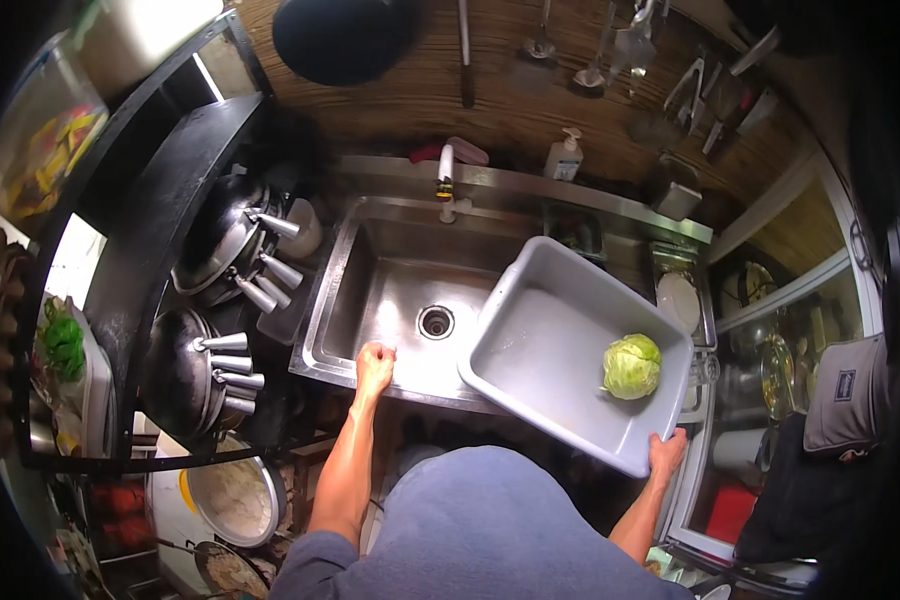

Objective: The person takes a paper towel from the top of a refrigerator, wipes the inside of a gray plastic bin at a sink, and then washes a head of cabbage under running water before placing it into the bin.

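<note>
My right hand (pixel 666 452) grips the near right corner of a grey plastic tub (pixel 547 322), which sits tilted across the right part of the sink. A green cabbage (pixel 632 366) lies in the tub towards its right end. My left hand (pixel 376 367), its fingers curled, is at the front rim of the stainless steel sink (pixel 322 358); whether it holds anything small cannot be made out. The sink's basin holds no water that I can see, and its drain (pixel 436 322) shows. A white faucet (pixel 445 174) stands at the back of the sink.
Pans with metal handles (pixel 232 364) are stacked on the black rack (pixel 157 195) at left. A pump bottle (pixel 564 156) stands on the back ledge. Utensils hang on the wood-grain wall. At right is a glass-paned cabinet (pixel 787 292); a pot of pale food (pixel 236 495) sits at lower left.
</note>
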`<state>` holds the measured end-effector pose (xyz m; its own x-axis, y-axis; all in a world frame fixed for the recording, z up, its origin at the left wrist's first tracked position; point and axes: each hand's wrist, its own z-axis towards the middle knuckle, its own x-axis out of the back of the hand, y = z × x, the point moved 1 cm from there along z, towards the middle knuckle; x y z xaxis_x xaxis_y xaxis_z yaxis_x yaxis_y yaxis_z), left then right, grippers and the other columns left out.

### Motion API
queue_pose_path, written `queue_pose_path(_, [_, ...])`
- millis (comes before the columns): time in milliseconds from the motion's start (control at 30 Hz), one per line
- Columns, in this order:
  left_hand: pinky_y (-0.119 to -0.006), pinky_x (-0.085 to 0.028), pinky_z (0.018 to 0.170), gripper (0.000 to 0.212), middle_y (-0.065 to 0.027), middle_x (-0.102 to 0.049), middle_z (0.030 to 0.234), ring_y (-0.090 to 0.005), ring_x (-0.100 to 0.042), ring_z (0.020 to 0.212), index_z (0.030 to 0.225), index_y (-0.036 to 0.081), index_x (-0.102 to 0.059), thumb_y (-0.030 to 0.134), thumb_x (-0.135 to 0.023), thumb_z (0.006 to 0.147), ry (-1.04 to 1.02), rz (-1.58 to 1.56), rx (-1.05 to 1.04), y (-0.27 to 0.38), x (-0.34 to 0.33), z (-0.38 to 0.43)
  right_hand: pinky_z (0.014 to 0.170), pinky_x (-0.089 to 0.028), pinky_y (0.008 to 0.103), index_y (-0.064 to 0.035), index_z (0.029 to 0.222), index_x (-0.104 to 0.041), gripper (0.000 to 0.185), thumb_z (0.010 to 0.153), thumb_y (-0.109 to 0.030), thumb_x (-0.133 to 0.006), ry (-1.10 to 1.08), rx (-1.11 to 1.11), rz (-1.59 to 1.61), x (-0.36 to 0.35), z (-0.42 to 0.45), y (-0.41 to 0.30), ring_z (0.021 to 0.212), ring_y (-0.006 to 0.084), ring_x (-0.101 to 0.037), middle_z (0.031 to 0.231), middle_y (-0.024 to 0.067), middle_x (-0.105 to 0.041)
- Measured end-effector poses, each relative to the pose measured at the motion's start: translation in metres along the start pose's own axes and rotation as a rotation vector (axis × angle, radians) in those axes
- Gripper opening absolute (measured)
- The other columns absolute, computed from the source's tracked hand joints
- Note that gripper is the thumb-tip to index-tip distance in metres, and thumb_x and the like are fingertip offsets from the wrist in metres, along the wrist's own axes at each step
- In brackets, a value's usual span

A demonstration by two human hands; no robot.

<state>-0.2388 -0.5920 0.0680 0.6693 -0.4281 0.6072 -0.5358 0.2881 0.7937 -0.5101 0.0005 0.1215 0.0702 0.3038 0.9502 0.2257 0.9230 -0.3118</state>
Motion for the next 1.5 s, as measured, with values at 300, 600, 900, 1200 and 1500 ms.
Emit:
queue_pose_path(300, [-0.035,-0.041,0.065,0.024,-0.0074,-0.053,0.078,-0.0181,-0.051,0.073,0.077,-0.003,-0.059,0.009,-0.059,0.097,0.202,-0.111,-0.130,-0.026,0.021,-0.021,0.117,-0.035,0.0556,-0.0007,0.134,-0.055,0.066,0.075,-0.012,-0.083,0.412,0.573,0.148,0.007,-0.015,-0.094,0.137,0.0453,-0.047,0.139,0.0277,-0.054])
queue_pose_path(600, [-0.038,-0.033,0.063,0.041,-0.0077,-0.042,0.075,-0.0199,-0.041,0.067,0.071,-0.004,-0.042,0.014,-0.054,0.107,-0.026,-0.220,-0.521,0.076,-0.021,0.044,0.114,-0.041,0.0527,0.0001,0.128,-0.058,0.051,0.081,-0.006,-0.077,0.266,0.390,0.560,0.016,-0.078,-0.158,0.133,0.0509,-0.047,0.145,0.0293,-0.043])
queue_pose_path(900, [-0.037,-0.037,0.065,0.049,-0.0082,-0.040,0.076,-0.0220,-0.044,0.068,0.077,-0.004,-0.047,0.031,-0.047,0.111,-0.384,-0.317,-0.707,0.169,-0.051,0.080,0.110,-0.047,0.0486,-0.0021,0.121,-0.060,0.039,0.085,-0.007,-0.073,0.389,0.178,0.446,0.020,-0.177,-0.130,0.131,0.0429,-0.053,0.138,0.0246,-0.051])
queue_pose_path(1200, [-0.032,-0.046,0.078,0.044,-0.0088,-0.052,0.115,-0.0187,-0.056,0.090,0.086,0.001,-0.053,0.039,-0.053,0.108,-0.756,-0.653,-0.604,0.213,-0.071,0.051,0.102,-0.051,0.0449,-0.0030,0.114,-0.064,0.031,0.086,-0.007,-0.075,0.518,-0.004,0.387,0.038,-0.259,-0.114,0.117,0.0382,-0.061,0.122,0.0173,-0.061])
queue_pose_path(1500, [-0.034,-0.055,0.085,0.028,-0.0113,-0.066,0.110,-0.0184,-0.064,0.099,0.097,0.004,-0.065,0.031,-0.069,0.098,-1.186,-0.688,-0.527,0.260,-0.039,0.070,0.095,-0.054,0.0449,-0.0010,0.109,-0.066,0.024,0.087,-0.007,-0.071,0.455,0.003,0.537,0.066,-0.209,-0.114,0.109,0.0392,-0.066,0.112,0.0193,-0.068])
